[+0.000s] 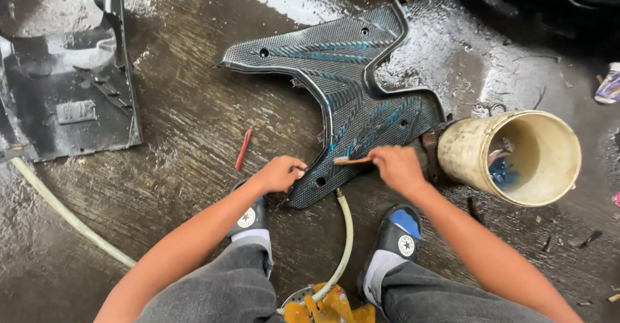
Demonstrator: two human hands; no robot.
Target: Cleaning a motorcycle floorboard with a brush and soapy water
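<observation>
A dark textured plastic panel (349,84) with blue stripes and small holes lies flat on the wet concrete floor. My left hand (279,173) grips its near left edge, fingers curled onto it. My right hand (395,165) holds a small brush with an orange-brown handle (352,160), its head pressed against the panel's near end. Both arms reach forward from my knees, and my two dark shoes stand just behind the panel.
A cream bucket (516,156) lies tipped on its side right of my right hand, something blue inside. A pale hose (346,232) runs between my feet. A red stick (243,148) lies left. Another black panel (64,97) rests far left.
</observation>
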